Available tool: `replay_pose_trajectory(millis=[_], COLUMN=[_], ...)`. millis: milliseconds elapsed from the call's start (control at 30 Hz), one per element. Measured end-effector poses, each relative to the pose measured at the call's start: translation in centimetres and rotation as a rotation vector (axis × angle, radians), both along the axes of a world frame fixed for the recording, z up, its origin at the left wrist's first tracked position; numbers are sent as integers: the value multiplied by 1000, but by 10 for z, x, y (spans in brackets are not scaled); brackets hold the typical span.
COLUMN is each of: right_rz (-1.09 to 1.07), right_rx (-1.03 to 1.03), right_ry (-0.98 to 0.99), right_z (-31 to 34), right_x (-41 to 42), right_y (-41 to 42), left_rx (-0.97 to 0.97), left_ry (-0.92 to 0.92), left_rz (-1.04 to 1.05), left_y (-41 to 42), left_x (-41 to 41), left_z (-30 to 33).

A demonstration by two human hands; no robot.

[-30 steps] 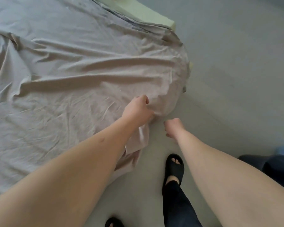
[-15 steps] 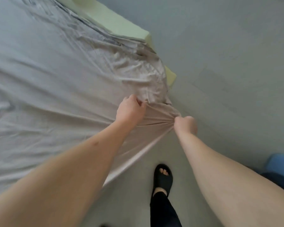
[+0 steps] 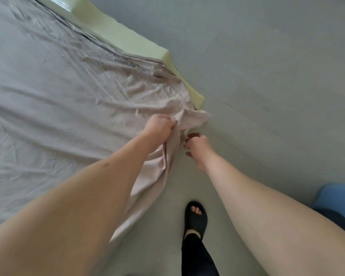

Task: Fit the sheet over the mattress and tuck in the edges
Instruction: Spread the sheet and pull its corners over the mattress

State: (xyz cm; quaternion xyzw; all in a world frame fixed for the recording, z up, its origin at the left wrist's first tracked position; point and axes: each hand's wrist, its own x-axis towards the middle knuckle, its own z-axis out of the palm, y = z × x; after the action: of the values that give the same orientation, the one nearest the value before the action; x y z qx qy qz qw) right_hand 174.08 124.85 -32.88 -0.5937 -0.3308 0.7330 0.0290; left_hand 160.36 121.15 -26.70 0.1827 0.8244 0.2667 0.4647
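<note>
hands: left hand (image 3: 160,124) fisted on the sheet (image 3: 72,92) at the mattress (image 3: 116,34) corner, right hand (image 3: 195,145) loosely curled, holding nothing | risk: one-handed pull slides sheet off (far edge already bare foam) | corner untucked

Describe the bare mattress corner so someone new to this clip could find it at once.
Start from the grey sheet covering the bed on the left and follow its wrinkled far edge toward the floor. The mattress corner juts out there, above the left hand gripping bunched cloth. It is the only pale green, uncovered foam.
</note>
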Motion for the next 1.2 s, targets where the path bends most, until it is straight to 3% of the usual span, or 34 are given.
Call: replay_pose_trajectory(millis=[67,167,333,433,567,667,867,1000,1100,1200], right_rz=[150,160,344,233,191,174,-85,-131,-4,130], right_rx=[-66,-164,-7,32,-27,66,16,73,373,349], right_ry=[64,153,-9,6,198,124,141,-57,-554,-807], right_z=[-2,3,5,7,17,24,20,20,22,11], right_x=[-3,-6,11,19,17,9,25,47,81,117], right_y=[-3,-5,-1,9,14,11,11,19,39,57], left_rx=[30,36,39,38,48,50,96,127,89,-20], left_ry=[-112,-73,-53,-87,-117,-126,94,121,112,248], left_rz=[77,54,48,65,28,34,74,87,46,-95], left_y=[0,0,1,4,9,10,12,10,4,-6], left_x=[-5,-6,0,6,15,23,28,27,28,25], left_z=[1,1,2,3,5,9,12,14,12,13])
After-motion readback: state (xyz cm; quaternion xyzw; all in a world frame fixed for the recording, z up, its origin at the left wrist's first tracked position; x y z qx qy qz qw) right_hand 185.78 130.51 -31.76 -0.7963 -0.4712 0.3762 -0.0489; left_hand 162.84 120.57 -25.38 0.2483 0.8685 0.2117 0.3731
